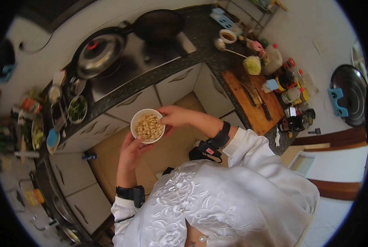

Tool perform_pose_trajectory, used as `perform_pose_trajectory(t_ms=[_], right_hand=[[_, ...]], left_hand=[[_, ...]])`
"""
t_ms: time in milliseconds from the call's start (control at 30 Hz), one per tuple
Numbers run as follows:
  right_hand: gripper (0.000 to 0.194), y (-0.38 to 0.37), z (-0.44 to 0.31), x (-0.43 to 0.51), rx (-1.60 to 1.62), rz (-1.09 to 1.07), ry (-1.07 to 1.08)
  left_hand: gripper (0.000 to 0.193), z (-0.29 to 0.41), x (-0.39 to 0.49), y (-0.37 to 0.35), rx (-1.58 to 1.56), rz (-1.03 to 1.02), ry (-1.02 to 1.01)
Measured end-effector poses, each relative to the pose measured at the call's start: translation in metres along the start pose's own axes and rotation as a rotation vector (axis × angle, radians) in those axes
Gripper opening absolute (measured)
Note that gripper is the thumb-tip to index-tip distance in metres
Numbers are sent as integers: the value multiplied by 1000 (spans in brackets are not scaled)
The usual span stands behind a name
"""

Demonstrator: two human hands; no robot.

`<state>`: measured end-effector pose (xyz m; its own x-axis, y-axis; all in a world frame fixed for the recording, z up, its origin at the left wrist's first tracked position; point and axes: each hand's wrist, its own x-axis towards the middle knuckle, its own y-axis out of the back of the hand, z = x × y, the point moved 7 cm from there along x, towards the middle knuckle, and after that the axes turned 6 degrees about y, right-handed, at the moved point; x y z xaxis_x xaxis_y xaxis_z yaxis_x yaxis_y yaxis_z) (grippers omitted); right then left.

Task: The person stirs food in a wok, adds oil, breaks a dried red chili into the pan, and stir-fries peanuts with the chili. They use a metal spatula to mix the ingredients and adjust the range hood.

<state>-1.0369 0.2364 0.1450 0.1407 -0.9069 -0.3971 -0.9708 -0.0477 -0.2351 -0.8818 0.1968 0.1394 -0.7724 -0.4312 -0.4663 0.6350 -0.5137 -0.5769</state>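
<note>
Both my hands hold a small white bowl [133, 119] over the floor, in front of my body. Pale tan food pieces [149, 127] fill much of it; they look like peanuts or chopped bits, too small to tell which. My left hand [132, 152] supports the lower left side with its thumb up at the rim. From the right, my right hand [172, 119] grips the opposite side, its thumb over the edge and its other fingers partly hidden.
Ahead are a lidded pan [102, 58] and a dark wok [159, 26] on the stove. A dish of greens [78, 109] stands left. Right are a wooden cutting board [238, 95], a knife [266, 111], cabbage [252, 65] and several bottles [292, 95]. White cabinets [140, 103] line the counter.
</note>
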Motion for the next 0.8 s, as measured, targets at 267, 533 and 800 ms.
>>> perform_pose_trajectory(t_ms=[267,533,800], right_hand=[[41,199,60,-128,229,492,-32],[46,281,105,-193,397,768,47],[59,359,80,-279,-910,1406,-186]], left_hand=[[48,-78,166,-151,205,-199,303],[54,-140,263,-230,408,-159,452],[56,-137,345,-245,361,-92,395]])
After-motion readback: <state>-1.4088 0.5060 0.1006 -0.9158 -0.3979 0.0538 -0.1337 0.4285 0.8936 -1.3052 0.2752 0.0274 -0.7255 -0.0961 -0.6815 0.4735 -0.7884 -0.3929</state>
